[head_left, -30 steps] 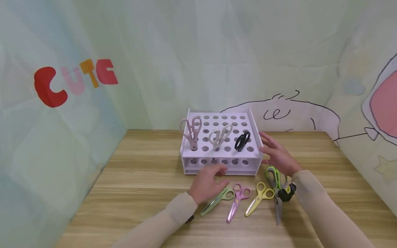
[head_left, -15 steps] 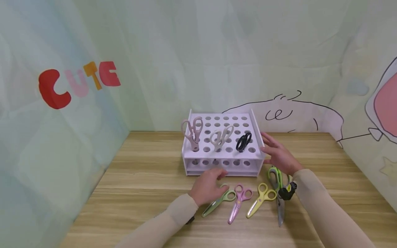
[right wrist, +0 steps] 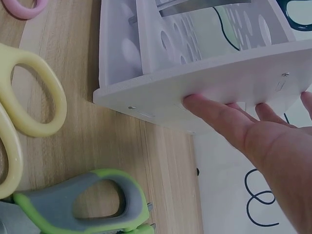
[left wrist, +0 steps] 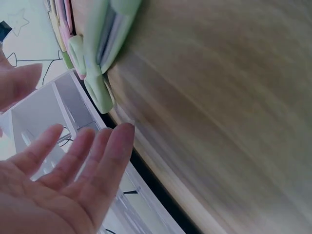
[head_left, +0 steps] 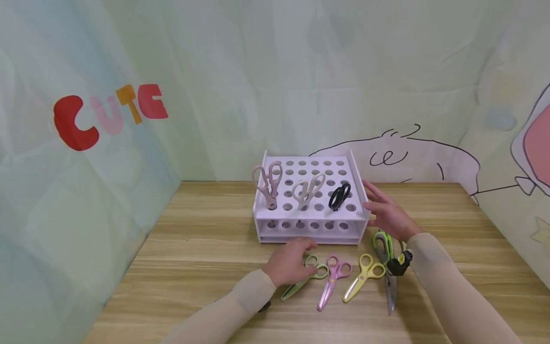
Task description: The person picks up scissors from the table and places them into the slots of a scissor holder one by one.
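Note:
My left hand [head_left: 290, 263] hovers over the handle end of light green scissors [head_left: 294, 289] on the table. In the left wrist view its fingers [left wrist: 105, 168] reach out loosely, with nothing between them and the thumb. With its fingertips my right hand [head_left: 392, 218] touches the right side panel of a white rack [head_left: 307, 216] full of round holes. Three scissors stand handles-up in the rack's front row: mauve scissors [head_left: 271, 204], whitish scissors [head_left: 304, 199] and black scissors [head_left: 333, 200].
Pink scissors [head_left: 332, 279], yellow scissors [head_left: 363, 276] and green-and-grey shears [head_left: 390, 292] lie in a row on the wooden table [head_left: 193, 229], right of the green ones. The shears lie partly under the right wrist. A printed cloth backdrop [head_left: 240, 95] stands behind the table.
The head view has shifted slightly. My left hand has settled a little lower beside the green scissors' handles. My right hand stays against the rack, and the scissors keep their places.

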Available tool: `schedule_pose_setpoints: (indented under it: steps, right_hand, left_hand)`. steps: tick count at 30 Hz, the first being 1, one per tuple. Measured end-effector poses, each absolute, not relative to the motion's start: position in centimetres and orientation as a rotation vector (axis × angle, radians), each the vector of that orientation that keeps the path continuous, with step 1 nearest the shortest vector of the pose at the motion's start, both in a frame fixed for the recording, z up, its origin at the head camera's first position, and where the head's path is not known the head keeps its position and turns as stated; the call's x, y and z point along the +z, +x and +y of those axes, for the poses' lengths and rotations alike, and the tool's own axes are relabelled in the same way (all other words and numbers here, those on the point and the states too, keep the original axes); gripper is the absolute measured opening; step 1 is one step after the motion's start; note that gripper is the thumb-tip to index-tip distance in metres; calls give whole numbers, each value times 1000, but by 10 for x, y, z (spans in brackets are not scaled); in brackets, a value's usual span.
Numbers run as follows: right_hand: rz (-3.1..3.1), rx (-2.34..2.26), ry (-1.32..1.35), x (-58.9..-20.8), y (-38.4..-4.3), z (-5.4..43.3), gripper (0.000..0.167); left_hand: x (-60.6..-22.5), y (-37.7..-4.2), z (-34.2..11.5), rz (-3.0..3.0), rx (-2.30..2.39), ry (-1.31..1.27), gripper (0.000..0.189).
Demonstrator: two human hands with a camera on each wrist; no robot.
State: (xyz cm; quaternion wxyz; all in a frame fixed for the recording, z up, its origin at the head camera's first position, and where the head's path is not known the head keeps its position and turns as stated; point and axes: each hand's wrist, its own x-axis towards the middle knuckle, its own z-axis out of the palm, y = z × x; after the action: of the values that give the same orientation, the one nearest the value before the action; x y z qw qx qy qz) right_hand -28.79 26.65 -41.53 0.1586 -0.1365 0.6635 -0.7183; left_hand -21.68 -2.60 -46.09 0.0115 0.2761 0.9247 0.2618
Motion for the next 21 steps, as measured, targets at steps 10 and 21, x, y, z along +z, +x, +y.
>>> schedule_pose_setpoints:
  steps: [10,21]
  right_hand:
    - [1892,-2055,-388,-419,-286,271,71]
    - [1887,-2036,-401,-418,-285,270,69]
  left_hand:
    - [-464,-217,-23,2896,656,796,56]
    - [-465,-215,-21,2875,602,739,55]
